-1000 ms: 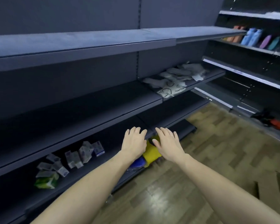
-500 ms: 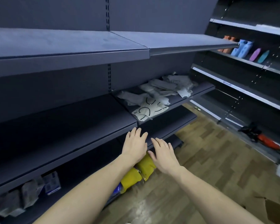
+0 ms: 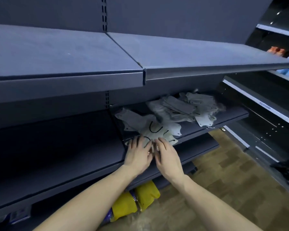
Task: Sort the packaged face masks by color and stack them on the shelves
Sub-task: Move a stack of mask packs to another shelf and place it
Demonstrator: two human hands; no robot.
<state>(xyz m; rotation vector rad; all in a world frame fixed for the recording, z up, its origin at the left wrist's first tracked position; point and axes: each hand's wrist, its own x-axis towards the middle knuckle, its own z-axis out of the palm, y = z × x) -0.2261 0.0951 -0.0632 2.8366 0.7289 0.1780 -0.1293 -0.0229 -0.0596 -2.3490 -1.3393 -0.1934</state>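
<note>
Shelf [image 3: 207,120] masks [image 3: 158,132] apparently touch left hand [image 3: 138,154], right hand [image 3: 168,156].

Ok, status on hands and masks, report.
Both hands open: left hand, right hand at shelf edge. White masks under fingertips, grey masks behind, unsorted. Nothing blocking.

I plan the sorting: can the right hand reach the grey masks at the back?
Probably yes: the right hand is at the shelf edge, and nothing blocks the grey masks behind the white masks.
</note>
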